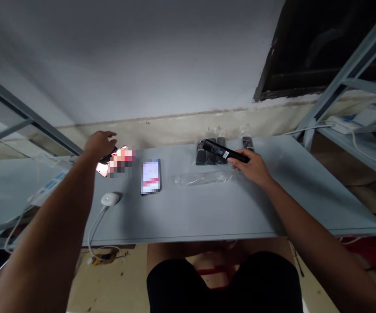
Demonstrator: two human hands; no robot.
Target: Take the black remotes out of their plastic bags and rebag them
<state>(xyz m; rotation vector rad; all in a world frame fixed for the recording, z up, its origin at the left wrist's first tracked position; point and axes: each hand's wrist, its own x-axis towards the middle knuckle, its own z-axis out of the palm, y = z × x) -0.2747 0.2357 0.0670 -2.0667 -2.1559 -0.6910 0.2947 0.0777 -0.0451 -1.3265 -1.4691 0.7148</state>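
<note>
My right hand (251,167) grips one end of a long black remote control (219,150), its labelled back up, tilted above the shelf. Under it lie several dark remotes (201,154) in clear plastic, and another wrapped remote (247,142) sits apart to the right. An empty-looking clear plastic sleeve (204,178) is spread in front of them. Over at the left, my left hand (99,144) hovers with fingers apart by a lit phone (102,168); a dark object (109,155) beneath the hand is partly hidden. A second lit phone (150,176) lies flat, its screen blurred.
A white rounded device (110,199) with a cable rests on the grey shelf (188,217). Metal posts (333,82) frame both sides. White power strips stand at the left (49,187) and right (344,126). A wall rises behind the shelf.
</note>
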